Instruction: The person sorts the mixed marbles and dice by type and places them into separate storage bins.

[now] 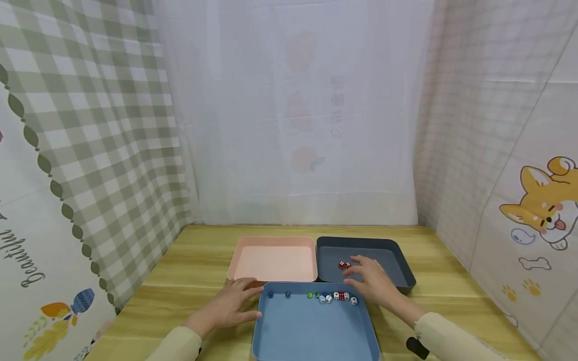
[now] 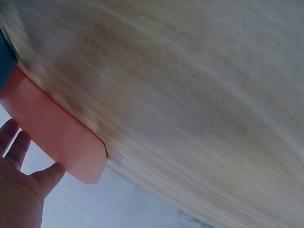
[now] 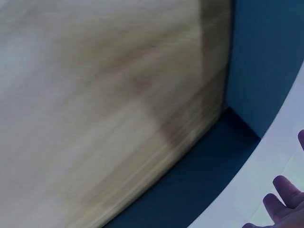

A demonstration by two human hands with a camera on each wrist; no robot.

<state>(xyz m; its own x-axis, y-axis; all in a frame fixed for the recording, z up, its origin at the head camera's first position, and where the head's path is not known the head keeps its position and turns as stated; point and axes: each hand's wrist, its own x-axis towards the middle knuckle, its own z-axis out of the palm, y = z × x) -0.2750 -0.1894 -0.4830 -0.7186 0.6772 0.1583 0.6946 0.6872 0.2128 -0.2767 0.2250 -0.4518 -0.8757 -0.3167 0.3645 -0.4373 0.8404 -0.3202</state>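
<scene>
My left hand (image 1: 230, 303) has its fingers spread beside the left rim of the blue tray (image 1: 311, 331), fingertips right at that rim and nothing held. In the left wrist view, its loose fingers (image 2: 47, 178) overlap the side of the pink tray (image 2: 57, 128). Over the front of the dark navy tray (image 1: 384, 255) is my right hand (image 1: 372, 282), fingers loosely bent and holding nothing. Two red dice (image 1: 344, 264) lie in that tray, just left of its fingertips. Along the blue tray's far side are several small dice: white dice (image 1: 328, 299), a red die (image 1: 341, 296), green dice (image 1: 309, 295) and dark ones (image 1: 271, 295).
The pink tray (image 1: 275, 255) stands behind the blue tray, side by side with the navy one. All three are on a wood-grain table (image 1: 180, 271). A white curtain (image 1: 293, 125) hangs at the back, with patterned cloths (image 1: 104, 100) at the sides.
</scene>
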